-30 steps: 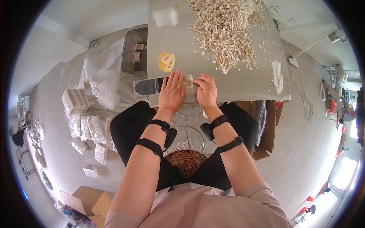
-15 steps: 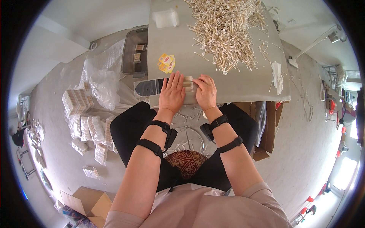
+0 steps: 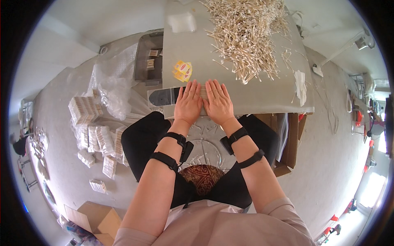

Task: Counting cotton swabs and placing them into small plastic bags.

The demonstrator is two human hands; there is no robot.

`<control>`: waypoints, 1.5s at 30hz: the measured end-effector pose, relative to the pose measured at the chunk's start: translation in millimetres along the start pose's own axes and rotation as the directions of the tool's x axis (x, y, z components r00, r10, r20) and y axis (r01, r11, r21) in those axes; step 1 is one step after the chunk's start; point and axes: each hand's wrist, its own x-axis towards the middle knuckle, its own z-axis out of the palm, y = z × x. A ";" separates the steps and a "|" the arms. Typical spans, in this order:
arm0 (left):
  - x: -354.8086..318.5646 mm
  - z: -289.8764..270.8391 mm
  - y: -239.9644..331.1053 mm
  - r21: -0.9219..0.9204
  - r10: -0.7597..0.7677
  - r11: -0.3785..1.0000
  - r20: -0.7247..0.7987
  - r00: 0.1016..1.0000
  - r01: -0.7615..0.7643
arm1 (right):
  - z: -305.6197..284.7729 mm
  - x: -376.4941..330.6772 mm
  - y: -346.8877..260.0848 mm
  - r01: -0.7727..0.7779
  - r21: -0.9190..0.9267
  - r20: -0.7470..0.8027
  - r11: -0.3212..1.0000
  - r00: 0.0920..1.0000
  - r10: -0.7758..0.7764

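The left hand (image 3: 188, 103) lies flat, fingers stretched out, and the right hand (image 3: 218, 103) does likewise just beside it; a row of cotton swabs (image 3: 203, 93) shows between them on the table (image 3: 266, 95), perhaps pressed so for evenness; the swab heap (image 3: 246, 41) lies beyond, seemingly within reach

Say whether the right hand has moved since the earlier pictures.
Yes. Judged against the yellow cards on the table, the right hand has moved left, closer to the left hand.
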 end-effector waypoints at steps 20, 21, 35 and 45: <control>0.1 3.4 -2.8 0.008 0.003 1.000 -0.029 1.000 -0.002 | 3.8 -0.5 4.3 0.001 -0.007 0.025 1.000 1.000 -0.001; 0.3 4.4 -2.8 0.007 0.015 1.000 -0.027 1.000 -0.014 | 4.3 -1.2 3.6 0.023 -0.093 0.071 0.995 0.997 -0.016; -21.3 -16.5 -44.0 -0.329 -0.436 0.886 -0.348 0.830 0.328 | 6.3 1.6 -5.4 0.031 -0.208 0.197 0.978 0.980 0.011; -11.4 -28.6 -53.5 -0.313 -0.473 0.849 -0.090 0.876 0.426 | 19.9 11.4 -31.8 0.066 -0.175 0.218 0.982 0.976 -0.027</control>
